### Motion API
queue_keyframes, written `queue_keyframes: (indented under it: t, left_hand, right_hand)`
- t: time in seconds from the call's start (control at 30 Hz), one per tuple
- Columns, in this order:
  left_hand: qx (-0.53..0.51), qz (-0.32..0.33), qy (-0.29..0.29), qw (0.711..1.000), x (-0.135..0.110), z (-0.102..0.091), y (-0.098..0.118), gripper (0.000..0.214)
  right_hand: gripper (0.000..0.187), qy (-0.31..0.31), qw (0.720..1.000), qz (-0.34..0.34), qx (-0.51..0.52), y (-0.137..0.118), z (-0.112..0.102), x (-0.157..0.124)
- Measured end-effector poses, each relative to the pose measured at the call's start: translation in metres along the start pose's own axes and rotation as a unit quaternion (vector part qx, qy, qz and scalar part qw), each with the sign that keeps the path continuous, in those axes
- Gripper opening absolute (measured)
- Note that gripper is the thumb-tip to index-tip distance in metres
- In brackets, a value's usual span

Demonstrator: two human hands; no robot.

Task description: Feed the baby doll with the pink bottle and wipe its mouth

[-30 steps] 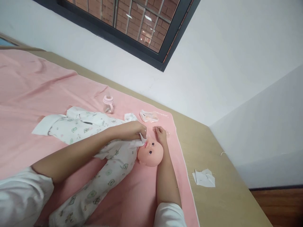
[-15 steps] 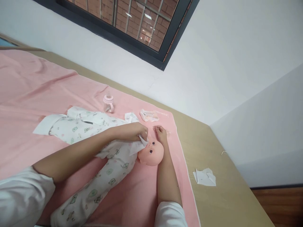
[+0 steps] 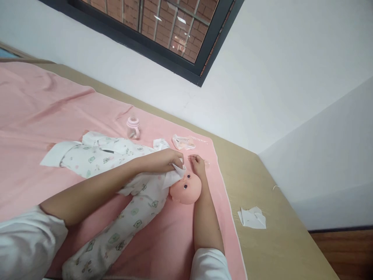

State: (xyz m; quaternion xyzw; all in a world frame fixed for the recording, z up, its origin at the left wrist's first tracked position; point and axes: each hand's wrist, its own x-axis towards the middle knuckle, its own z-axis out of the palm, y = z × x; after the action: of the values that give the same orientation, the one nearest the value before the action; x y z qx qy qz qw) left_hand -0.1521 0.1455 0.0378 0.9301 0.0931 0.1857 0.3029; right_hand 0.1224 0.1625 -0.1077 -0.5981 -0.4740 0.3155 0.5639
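A baby doll in white printed pyjamas lies on its back, its bald head to the right. My left hand is closed on a thin white tissue, held at the doll's mouth and chin, covering that part. Beyond the head, my right hand rests on the pink blanket, fingers loosely bent and holding nothing; its forearm lies along the crown of the doll's head. A small clear object beside that hand is too faint to name.
A baby bottle with a pink collar and handle stands behind the doll. Near it lies a small clear packet. A crumpled white tissue lies on the tan table top at right. Wall and window close off the back.
My left hand has shifted slightly up and right, the tissue lifting a little with it at the doll's mouth. The right hand and the doll have stayed put.
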Motion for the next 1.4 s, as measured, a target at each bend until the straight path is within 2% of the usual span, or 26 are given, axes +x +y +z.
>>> queue_keyframes:
  t: [0.13,0.5,1.03,1.4]
  left_hand:
    - [0.03,-0.024,0.028,0.999,0.0022,0.0022,0.0004,0.041]
    - [0.059,-0.039,0.015,0.997,0.0044,0.0079,-0.0045,0.031]
    - [0.019,-0.035,-0.002,0.999,0.0028,0.0047,0.0036,0.038]
    - [-0.015,-0.02,-0.012,1.0,0.0011,0.0051,0.0027,0.026]
  right_hand:
    - [0.017,0.001,1.0,0.001,0.0,0.0014,0.0001,0.0002]
    - [0.017,-0.003,1.0,0.003,-0.006,-0.0017,0.0008,-0.0003]
    - [0.017,-0.004,1.0,0.001,-0.007,-0.0014,0.001,-0.0007]
    - [0.017,-0.006,1.0,-0.002,-0.013,0.0006,0.0004,0.0002]
